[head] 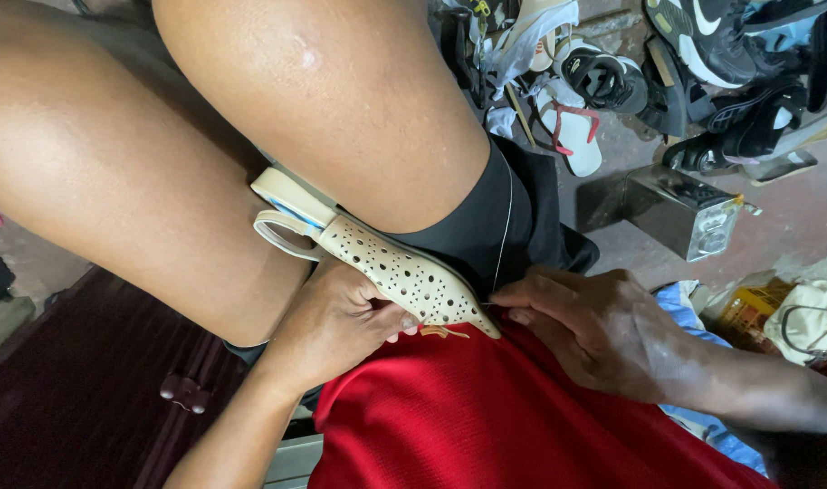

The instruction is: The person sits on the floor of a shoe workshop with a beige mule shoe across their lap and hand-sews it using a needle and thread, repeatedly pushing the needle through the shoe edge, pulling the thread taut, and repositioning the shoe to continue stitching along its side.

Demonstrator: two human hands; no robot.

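A cream-coloured shoe [404, 272] with a pointed toe and a pattern of punched holes lies across the middle of the frame, wedged between the person's bare knees with its heel strap toward the upper left and its tip pointing lower right, over the red shirt [504, 417]. The left hand [336, 326] comes up from the lower centre and grips the shoe from underneath, fingers curled round the sole and the thumb pressed against the perforated side. The right hand [603, 330] reaches in from the right edge, its fingers drawn together just beside the toe of the shoe; they seem to pinch a thin thread [504, 231] that runs straight up from the fingertips across the black shorts [495, 226], though the grip itself is too small to make out clearly. A short tan strand [442, 332] hangs at the shoe's tip.

Further out, on the concrete floor in the upper right of the frame, sits a small metal box [680, 213]. Beyond it is a heap of footwear: a white sandal with red straps [572, 131], black sandals [744, 131] and a black and white sneaker [703, 36]. At the right edge lies a pale bag [807, 321] next to a bit of blue cloth [685, 303]. A dark maroon mat [87, 389] fills the lower left.
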